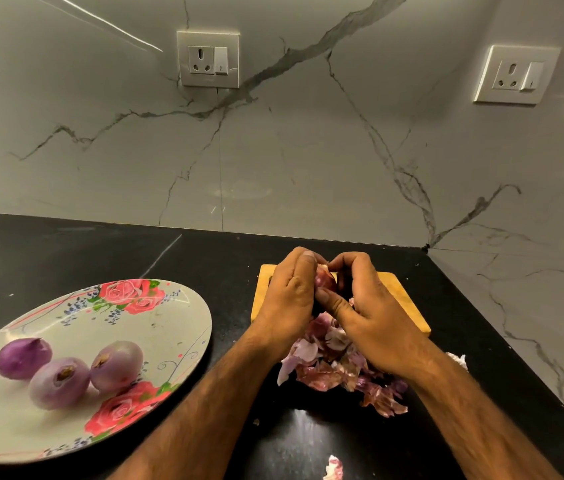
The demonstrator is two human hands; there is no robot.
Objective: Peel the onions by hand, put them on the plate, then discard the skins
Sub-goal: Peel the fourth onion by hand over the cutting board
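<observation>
Bench: black (83, 251), plate (176, 327) at 8 o'clock.
Onion (324, 279): small, slick; both hands' fingers (329, 299) clamped.
Skins (336, 368): papery, light.

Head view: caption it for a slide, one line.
Both hands, left and right, peel a red onion above loose skins; three peeled purple onions wait on the floral plate.
</observation>
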